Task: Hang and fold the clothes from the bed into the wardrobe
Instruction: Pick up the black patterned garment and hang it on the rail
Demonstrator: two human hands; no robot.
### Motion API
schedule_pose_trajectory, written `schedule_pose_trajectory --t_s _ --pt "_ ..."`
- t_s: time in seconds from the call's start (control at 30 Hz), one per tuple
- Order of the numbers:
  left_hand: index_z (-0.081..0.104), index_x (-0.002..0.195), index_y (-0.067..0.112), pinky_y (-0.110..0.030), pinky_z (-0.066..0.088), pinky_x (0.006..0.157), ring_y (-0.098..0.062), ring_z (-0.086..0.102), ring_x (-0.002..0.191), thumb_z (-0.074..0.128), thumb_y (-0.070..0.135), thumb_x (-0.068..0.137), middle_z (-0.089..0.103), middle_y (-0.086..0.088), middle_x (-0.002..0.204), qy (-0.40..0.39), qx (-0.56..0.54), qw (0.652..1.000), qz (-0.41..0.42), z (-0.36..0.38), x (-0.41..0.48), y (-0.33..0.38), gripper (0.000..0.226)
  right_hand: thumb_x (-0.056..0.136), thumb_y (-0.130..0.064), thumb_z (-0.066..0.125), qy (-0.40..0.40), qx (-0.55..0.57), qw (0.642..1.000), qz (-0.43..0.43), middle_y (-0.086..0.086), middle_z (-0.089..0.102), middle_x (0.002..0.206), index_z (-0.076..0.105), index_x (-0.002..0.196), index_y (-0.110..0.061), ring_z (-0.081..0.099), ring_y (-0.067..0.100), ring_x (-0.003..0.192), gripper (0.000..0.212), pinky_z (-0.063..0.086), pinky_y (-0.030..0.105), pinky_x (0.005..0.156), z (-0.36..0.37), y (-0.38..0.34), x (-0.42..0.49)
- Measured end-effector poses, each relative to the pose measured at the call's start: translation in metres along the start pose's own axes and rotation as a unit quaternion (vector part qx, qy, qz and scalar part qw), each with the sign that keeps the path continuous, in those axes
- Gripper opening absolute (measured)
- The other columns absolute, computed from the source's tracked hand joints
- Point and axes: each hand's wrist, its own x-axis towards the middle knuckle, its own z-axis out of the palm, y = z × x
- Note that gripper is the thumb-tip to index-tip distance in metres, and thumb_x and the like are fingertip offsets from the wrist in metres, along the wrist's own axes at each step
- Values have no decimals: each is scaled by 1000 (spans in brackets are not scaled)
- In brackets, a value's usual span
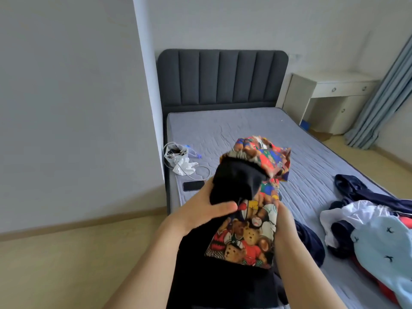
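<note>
Gripping black garment with teddy-bear print panel (243, 237): left hand (200, 210) pinches black fabric under thumb; right hand (283, 219) holds printed edge, fingers tucked behind cloth. Garment raised over grey quilted mattress (234, 126); jumbled clothes pile (367, 230) lies right.

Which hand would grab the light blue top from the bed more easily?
Probably the right hand: the light blue top lies on the right side of the bed, nearer that hand. The left hand grips the teddy-bear garment farther away. Both hands are busy now.
</note>
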Motion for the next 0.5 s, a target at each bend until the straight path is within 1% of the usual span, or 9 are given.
schedule_pose_trajectory --t_s 0.03,0.07,0.1,0.17,0.23,0.3,0.37,0.43,0.5 --pt "39 114 44 -1 41 78 19 51 95 76 28 72 52 31 106 23 74 997 0 0 2 -4 59 82 4 39 -5 -11 1000 2 15 56 51 49 69 0 58 23 41 17 48 24 43 1 -2 -1" --pt "43 107 47 -1 41 76 15 53 94 76 25 74 54 32 101 66 117 991 7 0 6 -8 52 83 3 40 13 -18 1000 3 13 55 45 48 68 -1 55 17 33 18 44 20 35 -2 0 1" --pt "49 98 47 -7 44 79 4 59 96 71 21 77 59 26 96 125 116 985 18 -1 10 -12 40 89 0 40 28 -9 1000 11 12 55 42 49 69 1 55 15 32 22 43 19 34 -4 1 2" --pt "57 81 42 -29 47 80 -19 63 92 60 19 82 66 9 85 241 87 967 11 -2 18 -21 23 94 -11 42 24 -21 999 23 15 65 56 58 79 4 64 23 51 27 52 28 53 -8 7 0" --pt "59 71 35 -33 44 71 -24 61 82 57 15 86 64 6 74 306 79 949 4 -2 21 -29 26 92 -13 49 41 -93 995 17 16 67 76 61 91 2 64 30 70 19 51 36 70 -13 11 3" --pt "59 67 36 -32 43 70 -23 59 80 57 15 89 63 9 73 324 89 942 2 0 23 -32 30 88 -8 54 74 -168 982 -50 9 63 68 59 78 -5 58 23 64 11 47 27 61 -18 12 4" --pt "60 71 36 -34 45 75 -21 60 83 57 16 88 64 9 76 319 121 940 8 0 26 -31 27 86 -6 55 128 -251 950 -133 0 56 61 51 69 -14 51 15 55 19 39 20 50 -22 13 4" --pt "64 80 27 -34 46 76 -20 61 84 59 15 87 65 8 77 317 156 935 22 -1 29 -26 14 87 -11 56 169 -280 924 -197 -6 55 77 50 87 -21 53 10 65 11 41 22 54 -24 13 2" --pt "67 86 26 -29 46 72 -15 62 83 60 16 86 66 11 77 304 181 935 39 -3 30 -19 11 85 -11 59 131 -274 916 -263 -11 52 97 49 105 -27 53 4 81 28 40 19 60 -19 10 -2"
